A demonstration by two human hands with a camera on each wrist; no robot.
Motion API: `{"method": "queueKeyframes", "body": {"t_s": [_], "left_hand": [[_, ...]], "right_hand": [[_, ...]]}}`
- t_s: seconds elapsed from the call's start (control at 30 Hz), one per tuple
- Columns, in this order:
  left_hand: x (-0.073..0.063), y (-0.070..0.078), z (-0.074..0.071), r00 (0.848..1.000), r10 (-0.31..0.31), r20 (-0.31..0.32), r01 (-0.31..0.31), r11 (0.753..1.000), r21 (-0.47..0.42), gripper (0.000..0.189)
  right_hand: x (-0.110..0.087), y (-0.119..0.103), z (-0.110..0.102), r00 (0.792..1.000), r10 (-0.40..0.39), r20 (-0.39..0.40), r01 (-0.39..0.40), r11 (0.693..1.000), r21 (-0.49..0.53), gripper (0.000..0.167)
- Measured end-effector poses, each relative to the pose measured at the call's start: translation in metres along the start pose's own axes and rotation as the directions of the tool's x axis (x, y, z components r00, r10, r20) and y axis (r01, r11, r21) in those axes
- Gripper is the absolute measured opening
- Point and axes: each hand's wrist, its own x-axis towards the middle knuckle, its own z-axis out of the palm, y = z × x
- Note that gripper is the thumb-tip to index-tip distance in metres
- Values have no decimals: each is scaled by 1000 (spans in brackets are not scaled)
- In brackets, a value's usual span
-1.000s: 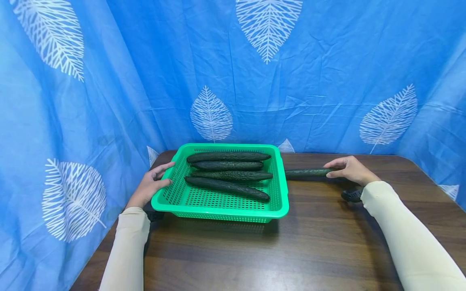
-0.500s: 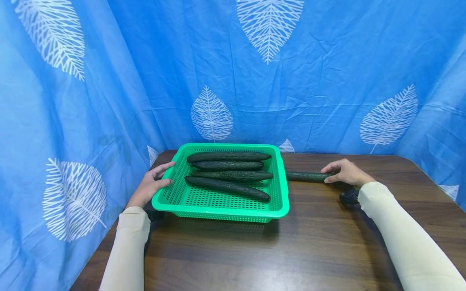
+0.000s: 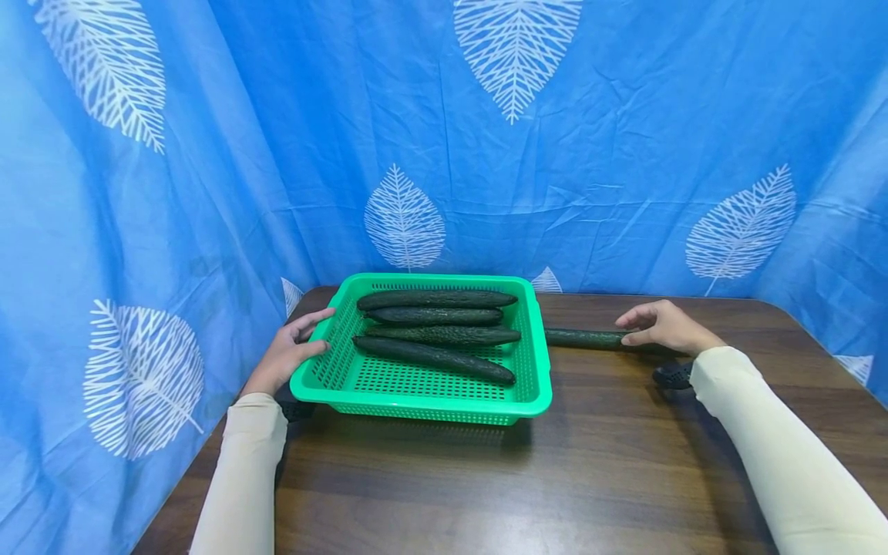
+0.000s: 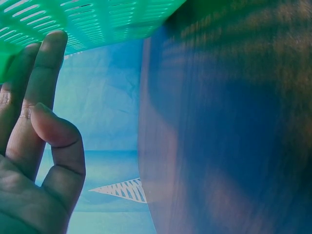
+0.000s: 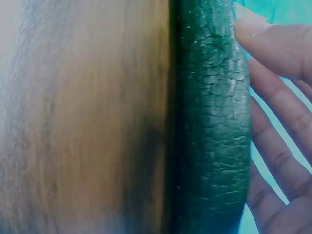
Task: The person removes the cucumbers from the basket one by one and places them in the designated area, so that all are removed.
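In the head view, a green perforated basket (image 3: 416, 405) holds several dark green cucumbers (image 3: 437, 358) lying roughly side by side. My left hand (image 3: 280, 358) is at the basket's left side, its fingers touching the wall; the left wrist view shows the fingers (image 4: 48, 63) nearly straight against the basket (image 4: 112, 24). Another cucumber (image 3: 583, 338) lies on the table to the basket's right. Over its right end is my right hand (image 3: 666, 327), fingers spread and loosely bent. In the right wrist view the thumb tip meets the edge of this cucumber (image 5: 214, 117), with the other fingers beyond it.
The brown wooden table (image 3: 444, 493) carries everything. A blue curtain (image 3: 610, 139) with white leaf prints hangs along the back and left side. Black wrist devices (image 3: 671, 376) sit under both wrists. The cucumber's left end is hidden behind the basket's right wall.
The cucumber on the table has shifted slightly toward me. My right hand first moved a little left along it, then back right, its fingers looser. My left hand and the basket stay put.
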Motion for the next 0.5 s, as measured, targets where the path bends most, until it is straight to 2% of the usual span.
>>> {"method": "queueKeyframes", "body": {"t_s": [0.3,0.5], "left_hand": [[0,1,0,1000,-1,-3,1,1000,1,71],[0,0,-1,1000,-4,-1,4,1000,-1,71]], "right_hand": [[0,-14,-7,1000,-7,14,7,1000,4,34],[5,-27,-8,998,-52,25,53,998,-18,35]]}}
